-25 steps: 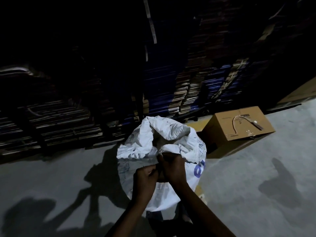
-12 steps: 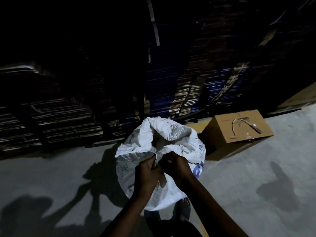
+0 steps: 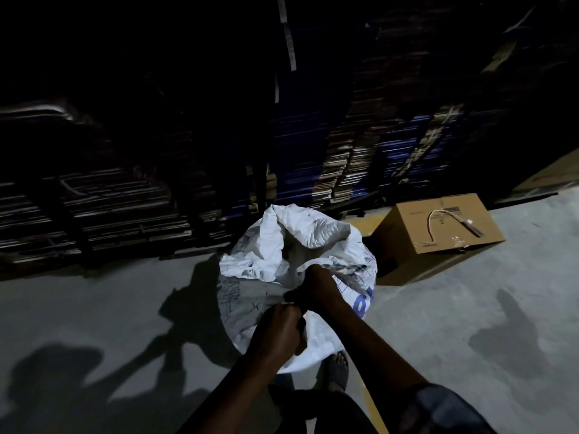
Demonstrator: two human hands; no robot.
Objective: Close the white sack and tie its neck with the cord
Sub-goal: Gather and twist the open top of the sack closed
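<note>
Your left hand (image 3: 277,332) is fisted low on the sack (image 3: 269,277), bunching its cloth; your right hand (image 3: 316,285) grips the gathered neck just above. I can't make out the cord. The sack stands on the concrete floor (image 3: 109,308), its mouth flopped open, a cardboard box (image 3: 438,236) near its right.

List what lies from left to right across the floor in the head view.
Shadows on the floor → white sack, gripped by left hand and right hand → cardboard box with a cable on top.
</note>
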